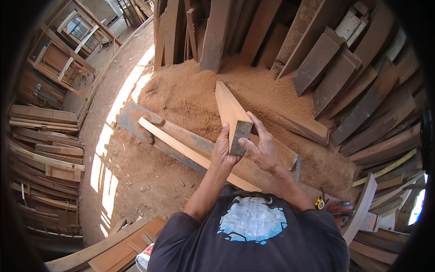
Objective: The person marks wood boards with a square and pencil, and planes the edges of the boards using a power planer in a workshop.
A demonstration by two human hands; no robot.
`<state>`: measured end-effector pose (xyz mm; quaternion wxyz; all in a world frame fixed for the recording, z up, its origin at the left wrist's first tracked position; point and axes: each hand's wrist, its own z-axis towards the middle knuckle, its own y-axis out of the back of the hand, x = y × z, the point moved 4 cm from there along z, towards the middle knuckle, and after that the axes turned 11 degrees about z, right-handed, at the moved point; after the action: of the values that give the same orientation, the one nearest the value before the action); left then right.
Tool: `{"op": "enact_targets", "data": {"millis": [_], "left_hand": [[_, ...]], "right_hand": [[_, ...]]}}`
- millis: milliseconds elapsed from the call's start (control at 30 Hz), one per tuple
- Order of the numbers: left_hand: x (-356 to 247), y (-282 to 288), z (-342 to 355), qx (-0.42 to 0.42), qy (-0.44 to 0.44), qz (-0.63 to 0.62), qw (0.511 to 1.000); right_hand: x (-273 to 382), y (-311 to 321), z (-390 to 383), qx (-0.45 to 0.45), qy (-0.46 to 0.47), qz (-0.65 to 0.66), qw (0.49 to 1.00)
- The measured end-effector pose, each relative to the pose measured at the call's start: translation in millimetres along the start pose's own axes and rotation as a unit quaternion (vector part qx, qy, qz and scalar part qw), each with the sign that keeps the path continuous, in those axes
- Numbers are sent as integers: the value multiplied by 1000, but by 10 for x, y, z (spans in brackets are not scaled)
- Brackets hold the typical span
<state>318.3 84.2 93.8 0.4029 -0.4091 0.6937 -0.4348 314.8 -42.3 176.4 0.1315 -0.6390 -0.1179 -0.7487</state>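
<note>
A thick, light-brown wooden board points away from me, its grey-brown sawn end turned toward me. My left hand grips the board's left side and underside near that end. On the other side my right hand is closed round it, with the thumb on the end face and the fingers along the right edge. Below the board a long pale wood strip lies across a dusty bench top.
A sawdust heap spreads behind the bench. Dark planks lean at the back and right. Stacked boards line the left. A yellow tape measure and a red tool lie at my right; a white bucket stands lower left.
</note>
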Motion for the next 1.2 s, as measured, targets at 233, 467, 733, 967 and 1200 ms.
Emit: {"op": "enact_targets", "data": {"millis": [233, 467, 733, 967, 1200], "left_hand": [[-35, -325, 178, 13, 2, -23, 1000], [-50, -216, 254, 32, -9, -10, 999], [-152, 265, -56, 5, 41, 75, 996], [239, 680, -651, -142, 61, 357, 921], [653, 806, -874, -139, 31, 392, 909]], "right_hand": [[-22, 71, 213, -63, 23, 105, 992], [-27, 71, 262, -38, 20, 127, 991], [-282, 190, 65, 30, -96, 243, 965], [-2025, 33, 227, 36, -355, 464, 811], [-2523, 87, 443, -8, -398, 292, 870]]}}
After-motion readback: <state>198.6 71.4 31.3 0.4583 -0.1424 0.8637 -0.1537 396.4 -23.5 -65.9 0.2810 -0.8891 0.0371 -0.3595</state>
